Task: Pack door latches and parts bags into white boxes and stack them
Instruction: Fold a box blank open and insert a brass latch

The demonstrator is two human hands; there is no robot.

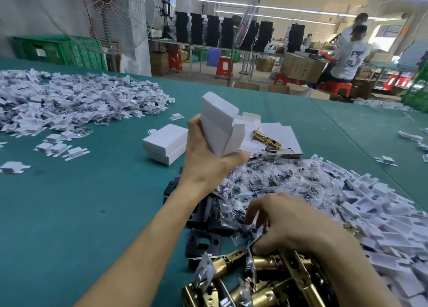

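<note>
Our left hand (206,160) holds a white box (220,126) upright above the green surface (81,202), its grip clasped around it. Our right hand (294,228) pinches a parts bag (252,235) over the brass latches (266,283). Two closed boxes (165,144) sit stacked just left.

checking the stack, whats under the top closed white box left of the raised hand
A second closed white box lies under the top box, both on the green table. The left hand covers their right ends.

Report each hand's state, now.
Left hand: closed around a white box.
Right hand: fingers curled into the parts bags; grip cannot be told.
</note>
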